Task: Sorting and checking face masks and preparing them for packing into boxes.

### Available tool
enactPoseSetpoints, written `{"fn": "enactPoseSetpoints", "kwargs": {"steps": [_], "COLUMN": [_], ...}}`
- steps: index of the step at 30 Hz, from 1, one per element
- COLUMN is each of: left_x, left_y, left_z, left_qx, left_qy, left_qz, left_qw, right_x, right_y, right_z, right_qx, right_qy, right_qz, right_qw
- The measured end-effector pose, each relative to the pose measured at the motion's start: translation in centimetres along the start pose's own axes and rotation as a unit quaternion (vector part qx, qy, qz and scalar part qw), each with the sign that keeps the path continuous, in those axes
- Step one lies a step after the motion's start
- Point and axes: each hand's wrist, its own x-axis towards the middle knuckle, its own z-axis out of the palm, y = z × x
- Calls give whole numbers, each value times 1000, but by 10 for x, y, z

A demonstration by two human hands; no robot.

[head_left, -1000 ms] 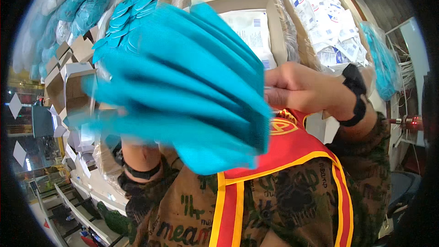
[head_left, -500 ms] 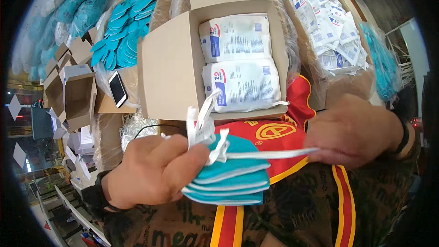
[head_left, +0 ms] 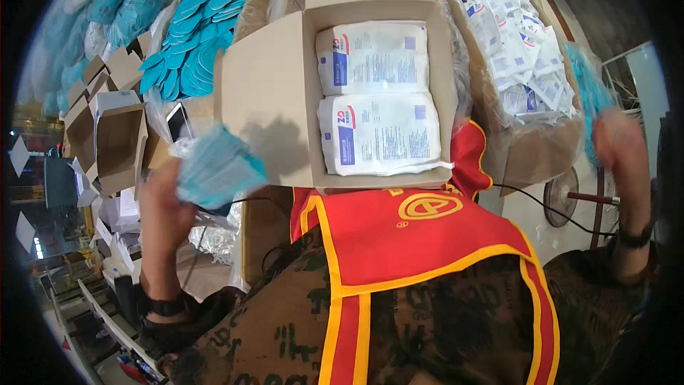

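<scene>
- One view only, worn on the person's head, looking steeply down over the chest.
- It sits close above the open cardboard box (head_left: 271, 100).
- Fisheye bending curves the edges; dark rim all round.

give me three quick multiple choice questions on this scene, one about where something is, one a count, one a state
1. Where is the stack of teal face masks that the left hand holds?
A. left of the open brown cardboard box
B. inside that box
C. on the floor

2. How many white flat sealed packets show in the open box?
A. none
B. two
C. five

3. What state is the box in?
A. taped shut
B. crushed flat
C. open, flaps spread

Answers:
1. A, the motion-blurred mask stack sits off the box's left flap.
2. B, one packet lies above the other.
3. C, the flaps stand out and the packets show inside.

The right hand is blurred at the right edge; its grip cannot be told.
</scene>
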Motion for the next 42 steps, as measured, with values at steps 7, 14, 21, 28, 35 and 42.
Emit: {"fn": "enactPoseSetpoints", "kwargs": {"steps": [7, 14, 21, 28, 35, 42], "left_x": [21, 54, 65, 69, 77, 78], "left_y": [9, 80, 128, 143, 120, 124], "left_z": [30, 37, 40, 40, 47, 51], "left_qx": [-675, -896, -911, -910, -924, -937], "left_qy": [279, 120, 118, 137, 56, 54], "left_qz": [35, 109, 100, 94, 70, 128], "left_qw": [682, 413, 381, 379, 372, 322], "right_x": [71, 118, 151, 148, 121, 125], "right_y": [-22, -68, -110, -128, -137, -129], "right_z": [107, 188, 189, 217, 208, 201], "right_qx": [584, 593, 643, 612, 707, 627], "right_qy": [-94, -54, -226, -306, -289, -359], "right_qz": [10, -251, 11, 25, 99, -10], "right_qw": [806, 763, 732, 729, 638, 691]}}
